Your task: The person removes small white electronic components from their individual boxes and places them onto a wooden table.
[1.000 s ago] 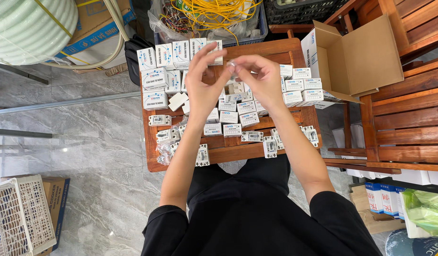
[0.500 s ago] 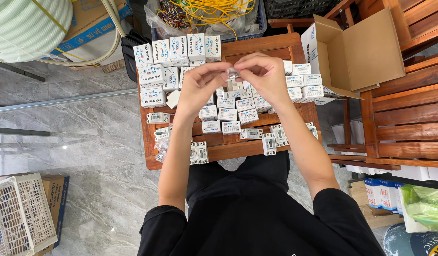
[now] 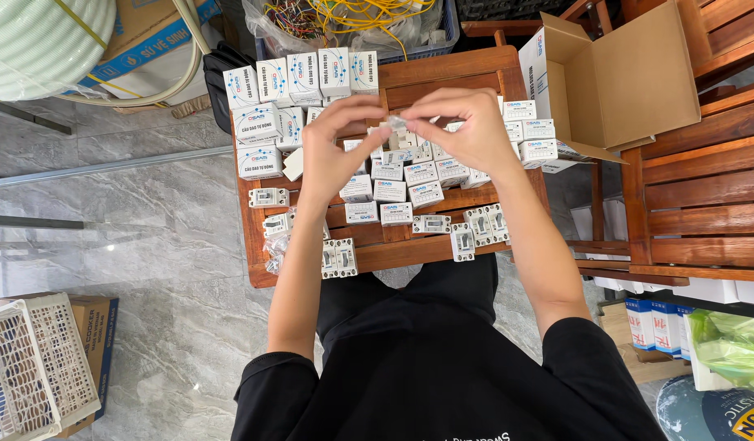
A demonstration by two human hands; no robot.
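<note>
My left hand [image 3: 338, 147] and my right hand [image 3: 465, 126] meet above a small wooden table [image 3: 442, 72], pinching a small clear plastic wrapper [image 3: 395, 122] between the fingertips of both. Under the hands lie several small white boxes [image 3: 391, 189] in rows. Taller white boxes with blue print [image 3: 299, 75] stand in a group at the table's far left. Several white circuit breakers [image 3: 339, 257] lie unboxed along the near edge, with another [image 3: 267, 197] at the left edge.
An open cardboard box [image 3: 630, 77] stands at the right, beside wooden chairs [image 3: 703, 196]. A crate of yellow wires [image 3: 352, 20] sits beyond the table. A white plastic basket [image 3: 35, 367] rests on the marble floor at lower left.
Both hands have stayed together over the table, shifting slightly while working the small clear wrapper between the fingertips. The boxes and breakers have not moved.
</note>
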